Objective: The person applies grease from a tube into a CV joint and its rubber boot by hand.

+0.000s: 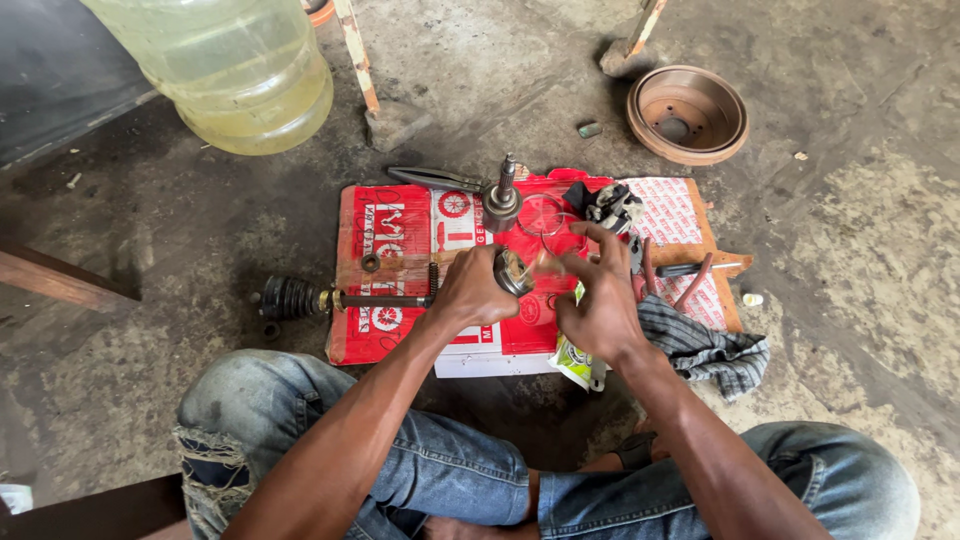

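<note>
While the left hand [470, 290] grips the axle shaft [385, 300] by its metal joint [513, 272] above the red cardboard [400, 230], the right hand [598, 300] fingers the joint's face, thumb and forefinger pinched. This looks like fitting or greasing the joint, so the shaft likely needs steady holding.

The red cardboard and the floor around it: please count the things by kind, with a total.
Hands: 2, left hand, right hand
Axle shaft: 1
Joint parts: 2, held joint, upright joint
Pliers: 1
Brake drum: 1
Water bottle: 1
Striped rag: 1
Total: 9
</note>
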